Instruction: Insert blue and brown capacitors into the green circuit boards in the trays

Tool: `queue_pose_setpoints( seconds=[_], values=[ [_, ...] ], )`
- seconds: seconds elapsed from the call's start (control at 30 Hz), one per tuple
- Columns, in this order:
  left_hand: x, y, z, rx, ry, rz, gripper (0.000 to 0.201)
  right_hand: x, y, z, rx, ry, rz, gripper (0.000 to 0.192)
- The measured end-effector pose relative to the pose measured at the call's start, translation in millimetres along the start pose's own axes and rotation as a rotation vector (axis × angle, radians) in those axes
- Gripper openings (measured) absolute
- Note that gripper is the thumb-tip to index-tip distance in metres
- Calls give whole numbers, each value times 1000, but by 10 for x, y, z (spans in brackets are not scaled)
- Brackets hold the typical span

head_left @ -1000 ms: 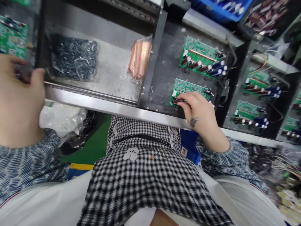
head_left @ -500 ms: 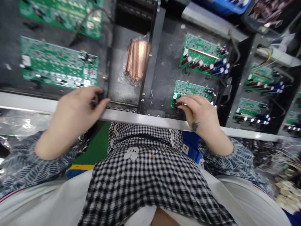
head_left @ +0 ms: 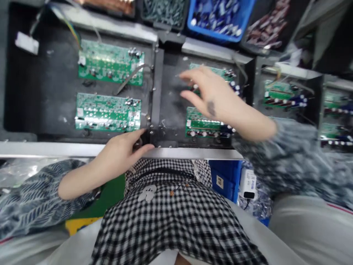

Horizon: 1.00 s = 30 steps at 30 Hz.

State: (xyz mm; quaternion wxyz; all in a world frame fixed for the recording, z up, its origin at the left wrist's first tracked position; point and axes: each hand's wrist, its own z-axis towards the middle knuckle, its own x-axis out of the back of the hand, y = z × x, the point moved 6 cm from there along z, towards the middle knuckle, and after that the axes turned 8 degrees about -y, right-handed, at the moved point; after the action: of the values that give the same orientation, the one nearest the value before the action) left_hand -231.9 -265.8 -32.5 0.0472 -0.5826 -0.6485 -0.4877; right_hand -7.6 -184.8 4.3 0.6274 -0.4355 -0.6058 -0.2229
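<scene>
My left hand (head_left: 125,151) is at the front right corner of a black tray (head_left: 41,92), its thumb and fingers closed around the edge. Something dark shows in the gap of that grip, too unclear to name. Two green circuit boards (head_left: 110,110) lie in this tray, the upper one with a grey cable across it. Over the adjoining black tray (head_left: 172,99), my right hand (head_left: 206,90) hovers with fingers apart and nothing visible in them. It partly covers that tray's upper circuit board (head_left: 209,69). The lower circuit board (head_left: 205,123) carries brown and blue capacitors.
Behind the trays stand a blue bin (head_left: 217,22) of blue capacitors, a dark bin (head_left: 267,25) of brown parts and a bin of small grey parts (head_left: 165,13). More trays with boards (head_left: 284,95) continue rightward. A white rail (head_left: 182,153) runs along the front.
The left tray has slid right against its neighbour, closing the gap where bagged copper strips showed. My right hand has left the lower board, moved up and opened. The view has shifted.
</scene>
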Motion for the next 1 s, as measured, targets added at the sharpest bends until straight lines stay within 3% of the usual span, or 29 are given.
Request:
queue_pose_setpoints(
  seconds=[0.17, 0.33, 0.47, 0.6, 0.77, 0.83, 0.9, 1.0],
  values=[
    [-16, -30, 12, 71, 75, -104, 65, -102, 183, 659, -148, -94, -122, 44],
    [-16, -79, 86, 162, 33, -113, 78, -25, 121, 816, -168, -107, -160, 29],
    [26, -17, 95, 163, -39, -89, 87, -2, 130, 893, -266, -100, 87, 13],
    [86, 25, 110, 46, -74, -61, 79, -83, 195, 1009, -403, -92, 371, 9],
    [88, -22, 70, -134, -134, -28, 61, -168, 120, 1066, -411, -80, 477, 19],
    [76, -59, 53, -197, -163, -61, 51, -205, 121, 1024, -455, -22, 606, 21],
    [80, -101, 50, -264, -172, -126, 40, -167, 160, 954, -519, 152, 639, 23],
    [101, -180, 77, -334, -180, -218, 35, -129, 135, 906, -521, 276, 649, 30]
  ],
)
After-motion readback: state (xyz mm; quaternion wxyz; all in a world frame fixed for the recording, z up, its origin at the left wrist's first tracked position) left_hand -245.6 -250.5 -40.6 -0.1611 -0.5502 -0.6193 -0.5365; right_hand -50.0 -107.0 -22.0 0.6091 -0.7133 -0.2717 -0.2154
